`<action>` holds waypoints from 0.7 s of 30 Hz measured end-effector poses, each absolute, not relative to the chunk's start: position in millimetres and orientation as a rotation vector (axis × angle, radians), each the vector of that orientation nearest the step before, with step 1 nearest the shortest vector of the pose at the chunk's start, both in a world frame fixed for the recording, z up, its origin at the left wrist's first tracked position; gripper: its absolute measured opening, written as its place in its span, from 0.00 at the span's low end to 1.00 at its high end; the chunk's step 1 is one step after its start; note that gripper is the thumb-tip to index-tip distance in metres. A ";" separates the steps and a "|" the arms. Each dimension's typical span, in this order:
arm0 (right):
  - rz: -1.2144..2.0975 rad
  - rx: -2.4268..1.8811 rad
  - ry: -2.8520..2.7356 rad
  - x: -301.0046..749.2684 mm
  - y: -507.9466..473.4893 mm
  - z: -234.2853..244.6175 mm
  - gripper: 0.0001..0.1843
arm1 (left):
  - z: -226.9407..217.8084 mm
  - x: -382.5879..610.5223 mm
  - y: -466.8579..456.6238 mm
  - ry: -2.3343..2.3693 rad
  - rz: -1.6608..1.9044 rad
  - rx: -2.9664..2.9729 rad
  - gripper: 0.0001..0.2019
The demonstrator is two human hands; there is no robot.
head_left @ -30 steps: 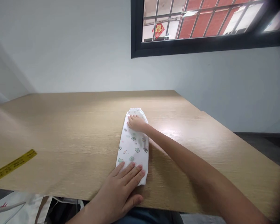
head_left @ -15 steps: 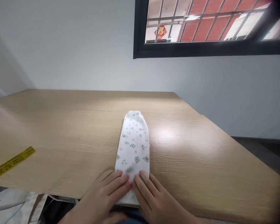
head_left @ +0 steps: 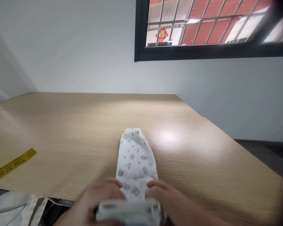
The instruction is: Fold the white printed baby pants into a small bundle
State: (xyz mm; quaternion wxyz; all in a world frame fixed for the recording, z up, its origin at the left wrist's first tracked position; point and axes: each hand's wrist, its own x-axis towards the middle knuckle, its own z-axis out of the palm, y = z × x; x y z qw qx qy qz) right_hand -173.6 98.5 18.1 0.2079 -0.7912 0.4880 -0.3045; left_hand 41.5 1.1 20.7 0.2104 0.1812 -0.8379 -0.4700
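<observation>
A white cloth garment [head_left: 134,160] lies lengthwise on the table, printed with small green and pink animal figures. Its far end narrows to a gathered, elastic-looking edge. My left hand [head_left: 103,193] grips the left side of its near part, fingers curled and smeared by motion. On the opposite side my right hand [head_left: 163,196] holds it the same way. Between my hands, the near end is raised toward the camera as a blurred, thick pale fold. My thumbs are mostly hidden.
The wooden table [head_left: 73,131] carries a yellow printed strip [head_left: 13,166] at the left. Below its front edge, at lower left, is a white bag-like item [head_left: 11,205] with a red mark. A wall and a barred window [head_left: 202,28] stand behind.
The garment has shifted toward me, its gathered far end now nearer. My hands went from lying flat on it to gripping its sides, and its near end has come up off the table.
</observation>
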 end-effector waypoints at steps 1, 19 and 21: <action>-0.849 -2.019 1.394 -178.4 86.1 26.3 0.02 | 25.6 33.2 -6.9 -2.186 -1.412 0.665 0.11; -0.855 -2.320 2.131 -231.2 -62.7 -2.2 0.16 | -21.4 -84.0 -154.0 -2.097 -0.733 1.263 0.10; -0.799 -2.716 1.783 -222.8 -54.7 -0.1 0.15 | -18.2 -82.7 -151.1 -2.138 -0.632 1.158 0.15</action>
